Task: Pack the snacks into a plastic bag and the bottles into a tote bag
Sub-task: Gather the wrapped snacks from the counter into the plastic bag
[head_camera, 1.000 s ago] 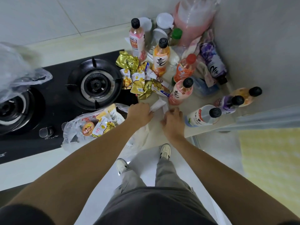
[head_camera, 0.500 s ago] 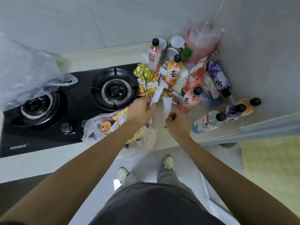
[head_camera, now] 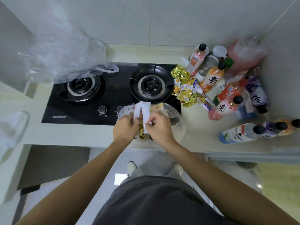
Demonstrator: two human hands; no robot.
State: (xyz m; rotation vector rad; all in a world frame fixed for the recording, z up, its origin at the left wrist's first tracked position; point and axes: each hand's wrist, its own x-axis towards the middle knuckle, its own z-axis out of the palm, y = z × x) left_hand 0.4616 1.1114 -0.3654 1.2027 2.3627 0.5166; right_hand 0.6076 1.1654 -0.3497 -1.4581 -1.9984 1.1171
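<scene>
Fingers of the left hand (head_camera: 125,128) pinched on one white handle strip (head_camera: 136,111) of the thin clear plastic bag (head_camera: 168,114); fingers of the right hand (head_camera: 159,127) curled round the other strip (head_camera: 146,111), both strips pulled up and nearly touching above the bag's mouth. Inside the bag, yellow and orange snack packets, lying at the counter's front edge just beside the black glass gas hob (head_camera: 90,101). Probably tying or spreading the handles — hard to say which. More gold and yellow snack packets (head_camera: 185,88) loose on the pale counter (head_camera: 198,140) to the right, among the upright and fallen drink bottles with black caps (head_camera: 227,104). Best to keep the mouth wide, not knotted, until those loose packets go in — and to lift evenly, since thin film tears at the handles. No tote bag to be made out.
</scene>
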